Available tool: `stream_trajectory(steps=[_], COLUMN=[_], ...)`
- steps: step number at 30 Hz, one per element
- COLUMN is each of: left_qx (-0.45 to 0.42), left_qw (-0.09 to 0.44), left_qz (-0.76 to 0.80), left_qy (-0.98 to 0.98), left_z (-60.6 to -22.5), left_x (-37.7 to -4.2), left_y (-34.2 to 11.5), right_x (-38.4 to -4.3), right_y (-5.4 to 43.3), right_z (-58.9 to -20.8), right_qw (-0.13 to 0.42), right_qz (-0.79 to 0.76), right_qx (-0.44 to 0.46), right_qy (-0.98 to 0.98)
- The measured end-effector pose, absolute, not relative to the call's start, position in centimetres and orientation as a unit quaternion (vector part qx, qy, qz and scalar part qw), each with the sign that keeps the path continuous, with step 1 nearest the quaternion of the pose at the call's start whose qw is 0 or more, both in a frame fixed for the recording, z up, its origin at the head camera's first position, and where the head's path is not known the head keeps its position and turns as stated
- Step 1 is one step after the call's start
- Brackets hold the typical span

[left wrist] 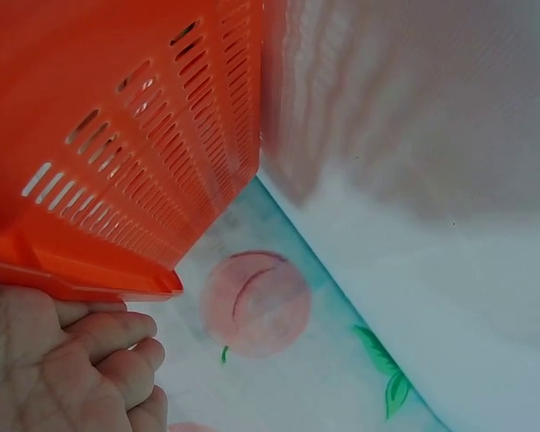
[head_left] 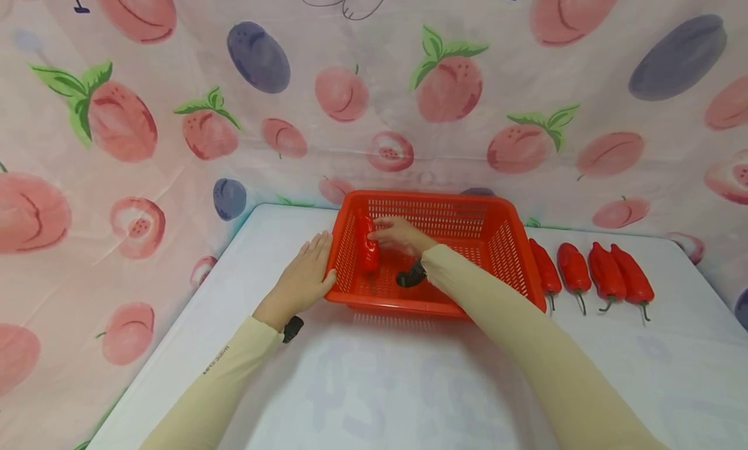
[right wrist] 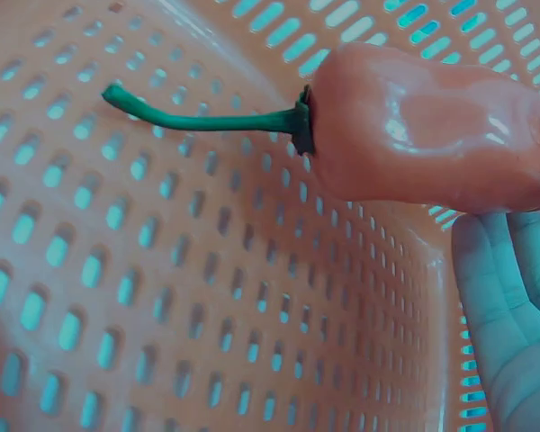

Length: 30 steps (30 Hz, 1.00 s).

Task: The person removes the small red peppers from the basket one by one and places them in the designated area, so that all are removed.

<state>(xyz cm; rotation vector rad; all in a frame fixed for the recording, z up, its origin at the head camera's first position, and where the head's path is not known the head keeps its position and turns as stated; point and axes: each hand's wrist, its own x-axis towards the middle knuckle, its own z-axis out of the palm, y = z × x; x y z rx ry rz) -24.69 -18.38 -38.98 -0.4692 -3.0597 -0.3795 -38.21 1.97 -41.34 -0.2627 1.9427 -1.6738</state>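
Note:
A red plastic basket (head_left: 409, 302) with slotted sides stands on the white table. Inside it, near the left wall, my right hand (head_left: 400, 234) holds a red pepper (head_left: 367, 250) between thumb and fingers. The right wrist view shows that pepper (right wrist: 423, 126) lengthwise, its green stem pointing left and the fingers (right wrist: 497, 297) against its lower side. My left hand (head_left: 300, 275) rests against the basket's left rim with its fingers extended. From the left wrist, that hand (left wrist: 63, 360) touches the rim's outer side.
To the right of the basket lie several red peppers (head_left: 573, 268) in a row, stems toward the front. A fruit-print cloth (head_left: 362, 54) hangs behind and to the left of the white table (head_left: 409, 385).

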Motion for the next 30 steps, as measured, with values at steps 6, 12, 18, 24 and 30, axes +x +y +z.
stream_trajectory(steps=[6,12,18,24,30], left_qx=[-0.150,-0.150,-0.151,-0.154,-0.156], left_qw=[0.011,0.014,0.016,0.017,0.013], left_qz=[-0.127,-0.127,-0.132,-0.131,-0.133], left_qy=[-0.980,-0.981,-0.980,-0.979,-0.979], left_z=[-39.0,-39.1,-39.1,-39.1,-39.1], left_x=[-24.6,-24.5,-24.5,-24.5,-24.7], left_y=[-18.4,-18.4,-18.4,-18.4,-18.4], right_x=[-38.6,-38.8,-38.9,-39.2,-39.3], right_y=[2.2,2.5,2.9,3.3,3.7], right_z=[-41.3,-40.8,-40.3,-39.5,-38.4], right_qw=[0.258,0.228,0.201,0.175,0.156], right_qz=[-0.645,-0.679,-0.698,-0.717,-0.726], right_qx=[-0.087,-0.083,-0.086,-0.073,-0.069], right_qy=[0.714,0.692,0.681,0.671,0.666])
